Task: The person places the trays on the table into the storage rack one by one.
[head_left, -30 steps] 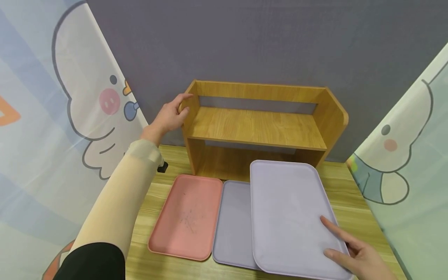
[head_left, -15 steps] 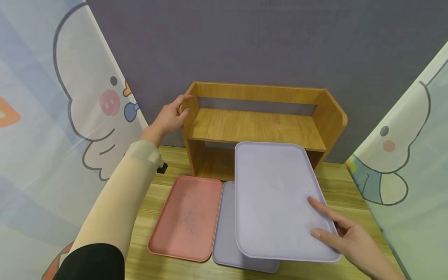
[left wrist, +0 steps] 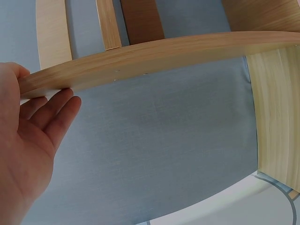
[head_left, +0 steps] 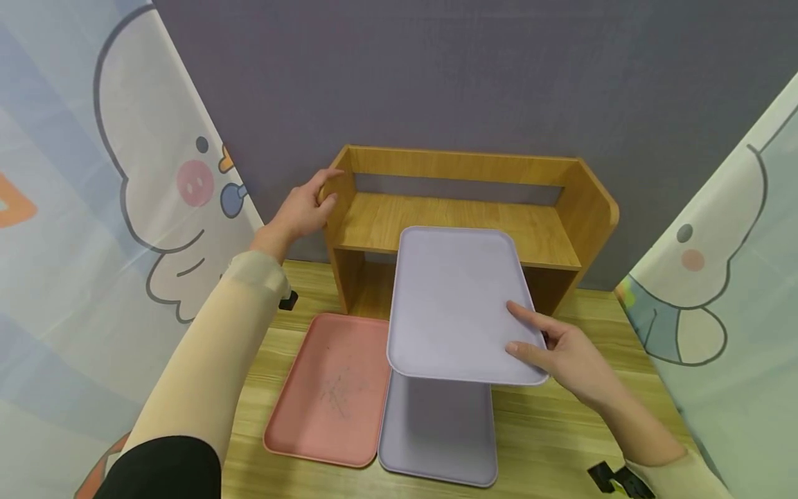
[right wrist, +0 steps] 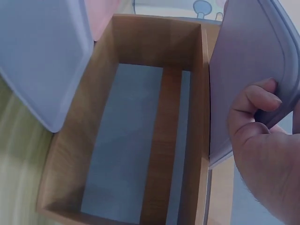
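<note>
My left hand (head_left: 302, 208) grips the left side panel (head_left: 339, 201) of a small two-tier wooden shelf (head_left: 436, 222). In the left wrist view, that hand's fingers curl under the panel (left wrist: 140, 61) and the thumb side lies on the other face. A lavender tray (head_left: 458, 305) is held by its right edge in my right hand (head_left: 570, 360), thumb on top and fingers partly hidden below. Its far end overlaps the upper board's front edge. The right wrist view shows the tray (right wrist: 243, 61) just above that board, with the lower compartment (right wrist: 126, 136) under it.
On the wood-grain table (head_left: 548, 443), a second lavender tray (head_left: 439, 436) lies before the shelf, partly covered by the held one. A pink tray (head_left: 330, 395) with dark scratches lies left of it. A grey backdrop (head_left: 461, 76) stands behind, with printed cloth panels (head_left: 692, 270) at both sides.
My right hand has carried the lavender tray forward, up and to the left, from the table's right side to the shelf's upper board. The left hand has stayed on the panel.
</note>
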The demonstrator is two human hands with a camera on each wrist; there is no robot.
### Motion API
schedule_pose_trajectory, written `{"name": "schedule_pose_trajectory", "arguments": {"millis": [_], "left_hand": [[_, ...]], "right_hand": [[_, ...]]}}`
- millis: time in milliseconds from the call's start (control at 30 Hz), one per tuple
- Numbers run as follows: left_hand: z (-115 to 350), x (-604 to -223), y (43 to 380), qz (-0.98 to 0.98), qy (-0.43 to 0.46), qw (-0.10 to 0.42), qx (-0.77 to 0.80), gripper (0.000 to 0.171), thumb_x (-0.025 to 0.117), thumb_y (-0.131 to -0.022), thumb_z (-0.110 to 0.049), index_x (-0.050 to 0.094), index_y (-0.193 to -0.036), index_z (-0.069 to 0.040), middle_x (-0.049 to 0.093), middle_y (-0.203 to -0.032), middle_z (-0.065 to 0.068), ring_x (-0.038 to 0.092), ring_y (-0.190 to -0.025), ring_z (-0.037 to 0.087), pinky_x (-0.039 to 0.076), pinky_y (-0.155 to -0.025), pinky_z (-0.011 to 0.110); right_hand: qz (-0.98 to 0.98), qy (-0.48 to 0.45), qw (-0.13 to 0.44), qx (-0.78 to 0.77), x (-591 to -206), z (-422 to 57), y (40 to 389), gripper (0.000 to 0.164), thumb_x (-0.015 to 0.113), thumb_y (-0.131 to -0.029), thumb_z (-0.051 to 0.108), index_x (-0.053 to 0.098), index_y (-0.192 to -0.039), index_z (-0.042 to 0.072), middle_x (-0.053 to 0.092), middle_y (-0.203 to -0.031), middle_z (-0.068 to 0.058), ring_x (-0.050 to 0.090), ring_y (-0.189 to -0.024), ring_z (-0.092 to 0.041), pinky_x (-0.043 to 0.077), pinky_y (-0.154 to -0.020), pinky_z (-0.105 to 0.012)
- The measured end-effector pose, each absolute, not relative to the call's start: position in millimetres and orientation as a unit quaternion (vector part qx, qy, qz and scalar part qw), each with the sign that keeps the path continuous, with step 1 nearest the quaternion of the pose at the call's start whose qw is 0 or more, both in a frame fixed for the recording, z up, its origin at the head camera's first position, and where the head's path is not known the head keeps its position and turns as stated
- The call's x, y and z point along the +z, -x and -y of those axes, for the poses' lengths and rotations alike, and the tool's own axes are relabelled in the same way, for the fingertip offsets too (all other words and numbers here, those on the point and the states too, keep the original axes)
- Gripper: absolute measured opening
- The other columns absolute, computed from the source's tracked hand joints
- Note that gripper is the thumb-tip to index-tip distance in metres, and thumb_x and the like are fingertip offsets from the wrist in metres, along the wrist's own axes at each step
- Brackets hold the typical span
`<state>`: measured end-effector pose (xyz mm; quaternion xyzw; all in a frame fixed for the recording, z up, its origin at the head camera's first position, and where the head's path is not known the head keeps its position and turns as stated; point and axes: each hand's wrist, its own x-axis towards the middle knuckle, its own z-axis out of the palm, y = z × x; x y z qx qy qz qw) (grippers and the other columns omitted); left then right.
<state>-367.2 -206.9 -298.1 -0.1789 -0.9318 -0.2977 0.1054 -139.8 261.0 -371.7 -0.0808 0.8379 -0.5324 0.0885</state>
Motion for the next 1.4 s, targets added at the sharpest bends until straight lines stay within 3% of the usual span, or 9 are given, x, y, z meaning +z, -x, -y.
{"name": "schedule_pose_trajectory", "arguments": {"millis": [300, 433, 533, 733, 833, 933, 1000, 1067, 1400], "left_hand": [[207, -298, 366, 0.929, 0.183, 0.113, -0.3, 0.055, 0.046, -0.116, -0.03, 0.038, -0.17, -0.031, 0.052, -0.062, 0.004, 0.052, -0.053, 0.024, 0.045, -0.058, 0.041], [207, -299, 367, 0.93, 0.181, 0.116, -0.297, 0.055, 0.046, -0.115, -0.031, 0.038, -0.17, -0.032, 0.049, -0.061, 0.002, 0.049, -0.052, 0.022, 0.045, -0.057, 0.04], [207, -299, 367, 0.931, 0.179, 0.119, -0.294, 0.055, 0.047, -0.115, -0.03, 0.038, -0.169, -0.031, 0.046, -0.06, 0.001, 0.046, -0.05, 0.02, 0.045, -0.057, 0.04], [207, -299, 367, 0.932, 0.178, 0.12, -0.291, 0.055, 0.046, -0.115, -0.032, 0.038, -0.169, -0.032, 0.049, -0.06, 0.002, 0.048, -0.05, 0.021, 0.046, -0.057, 0.04], [206, -299, 366, 0.932, 0.176, 0.119, -0.295, 0.055, 0.046, -0.115, -0.032, 0.038, -0.169, -0.034, 0.057, -0.062, 0.005, 0.056, -0.055, 0.022, 0.047, -0.059, 0.04], [205, -298, 365, 0.931, 0.173, 0.117, -0.298, 0.055, 0.047, -0.115, -0.032, 0.038, -0.169, -0.034, 0.061, -0.064, 0.007, 0.059, -0.057, 0.024, 0.046, -0.057, 0.039], [205, -298, 364, 0.931, 0.173, 0.116, -0.301, 0.055, 0.047, -0.114, -0.032, 0.039, -0.169, -0.032, 0.06, -0.063, 0.008, 0.059, -0.057, 0.024, 0.046, -0.056, 0.039], [205, -298, 364, 0.93, 0.173, 0.115, -0.303, 0.055, 0.047, -0.114, -0.031, 0.039, -0.169, -0.032, 0.059, -0.063, 0.007, 0.06, -0.058, 0.024, 0.045, -0.055, 0.038], [204, -297, 363, 0.931, 0.165, 0.125, -0.302, 0.054, 0.048, -0.113, -0.03, 0.042, -0.167, -0.033, 0.063, -0.066, 0.006, 0.068, -0.066, 0.027, 0.05, -0.063, 0.039]], "right_hand": [[-0.86, 0.098, 0.098, -0.49, -360, -234, 195, 0.079, 0.079, -0.102, 0.04, 0.044, -0.169, 0.017, 0.032, -0.178, -0.015, 0.043, -0.153, -0.03, 0.052, -0.088, -0.012], [-0.864, 0.1, 0.101, -0.483, -359, -221, 219, 0.079, 0.078, -0.103, 0.041, 0.044, -0.169, 0.018, 0.034, -0.178, -0.01, 0.065, -0.109, -0.018, 0.052, -0.071, -0.018], [-0.865, 0.1, 0.105, -0.48, -358, -210, 235, 0.078, 0.077, -0.103, 0.041, 0.043, -0.17, 0.018, 0.035, -0.179, -0.008, 0.049, -0.075, -0.015, 0.05, -0.064, -0.026], [-0.864, 0.086, 0.12, -0.481, -356, -190, 260, 0.079, 0.075, -0.103, 0.046, 0.041, -0.171, 0.025, 0.025, -0.182, -0.005, 0.049, -0.127, -0.025, 0.054, -0.082, -0.029], [-0.863, 0.08, 0.126, -0.483, -354, -180, 269, 0.078, 0.075, -0.104, 0.047, 0.04, -0.171, 0.029, 0.029, -0.181, -0.007, 0.052, -0.118, -0.023, 0.052, -0.081, -0.03], [-0.858, 0.078, 0.131, -0.491, -352, -171, 277, 0.076, 0.075, -0.104, 0.046, 0.042, -0.17, 0.032, 0.068, -0.131, -0.009, 0.051, -0.08, -0.017, 0.048, -0.069, -0.028], [-0.856, 0.077, 0.135, -0.494, -352, -165, 282, 0.075, 0.075, -0.104, 0.046, 0.042, -0.17, 0.033, 0.06, -0.09, 0.0, 0.042, -0.062, -0.014, 0.044, -0.061, -0.027], [-0.854, 0.076, 0.139, -0.495, -351, -160, 286, 0.075, 0.075, -0.104, 0.046, 0.042, -0.17, 0.035, 0.042, -0.071, 0.005, 0.042, -0.056, -0.012, 0.042, -0.057, -0.026], [-0.859, 0.081, 0.131, -0.488, -351, -139, 295, 0.073, 0.072, -0.106, 0.044, 0.041, -0.171, 0.032, 0.052, -0.08, -0.001, 0.049, -0.056, -0.011, 0.04, -0.052, -0.022]]}}
